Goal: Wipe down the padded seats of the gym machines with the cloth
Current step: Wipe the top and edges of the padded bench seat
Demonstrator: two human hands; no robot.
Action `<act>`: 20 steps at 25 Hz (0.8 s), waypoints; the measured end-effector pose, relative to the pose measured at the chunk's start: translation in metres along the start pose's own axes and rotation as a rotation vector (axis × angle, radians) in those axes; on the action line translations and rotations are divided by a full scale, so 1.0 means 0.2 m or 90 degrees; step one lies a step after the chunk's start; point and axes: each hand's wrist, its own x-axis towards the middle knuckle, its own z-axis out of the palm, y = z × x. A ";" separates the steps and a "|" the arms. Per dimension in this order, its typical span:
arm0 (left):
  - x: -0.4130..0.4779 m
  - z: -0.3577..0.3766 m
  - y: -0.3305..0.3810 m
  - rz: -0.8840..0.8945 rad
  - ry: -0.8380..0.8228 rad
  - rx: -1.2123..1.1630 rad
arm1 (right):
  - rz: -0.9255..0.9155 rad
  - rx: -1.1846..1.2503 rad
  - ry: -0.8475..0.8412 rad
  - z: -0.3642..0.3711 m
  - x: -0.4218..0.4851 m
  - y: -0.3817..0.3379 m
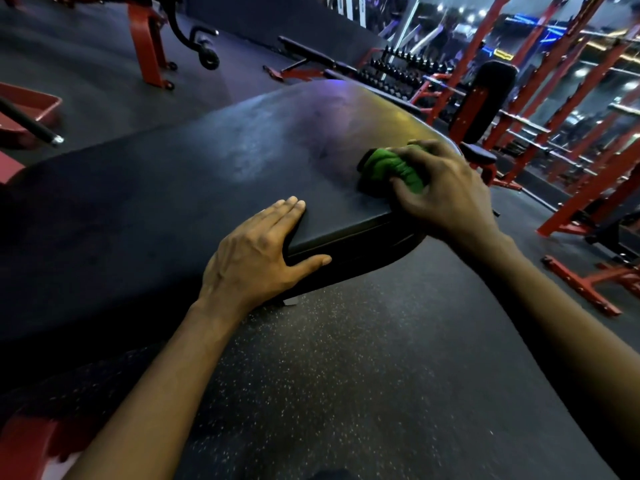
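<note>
Cloth (pixel 398 169) — a bunched green rag — sits pressed against the top of a long black padded seat (pixel 173 188), close to the pad's near right corner. The person's right hand (pixel 446 188) covers most of it from the right, fingers (pixel 403 183) curled and clamped on the cloth so that only its left end shows. The left hand (pixel 256 251) lies flat on the same pad, just to the left of that corner, fingers together and stretched out on the top surface, thumb hooked down over the near edge; it holds nothing and appears to brace the body.

The pad runs from the dark left foreground away toward the far right, where coloured light glances off it. A paler, slightly streaky sheen crosses its middle and far part, which may be damp from wiping, though the glare makes this uncertain. The left stretch of the pad lies in shadow and its condition cannot be told.

Judging by the cloth's place, the wiping of this pad is under way, with the near right corner in hand. Other padded equipment waits beyond — a flat bench (pixel 311 53) in the far middle and an upright black backrest (pixel 485 98) on a red frame (pixel 561 109) at the far right. Nothing shows whether those have been cleaned, so much of the task may remain.
</note>
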 end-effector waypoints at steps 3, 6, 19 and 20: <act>0.00 0.01 0.00 0.000 0.002 0.000 | 0.101 0.023 -0.041 -0.04 0.13 0.02; 0.00 0.00 0.00 0.002 0.002 -0.002 | 0.128 -0.070 -0.027 0.01 0.11 -0.06; -0.02 -0.04 -0.02 -0.015 -0.032 0.001 | -0.051 -0.083 0.001 0.14 -0.09 -0.29; -0.02 -0.04 -0.02 -0.022 -0.039 0.000 | -0.009 -0.083 -0.011 0.08 -0.04 -0.21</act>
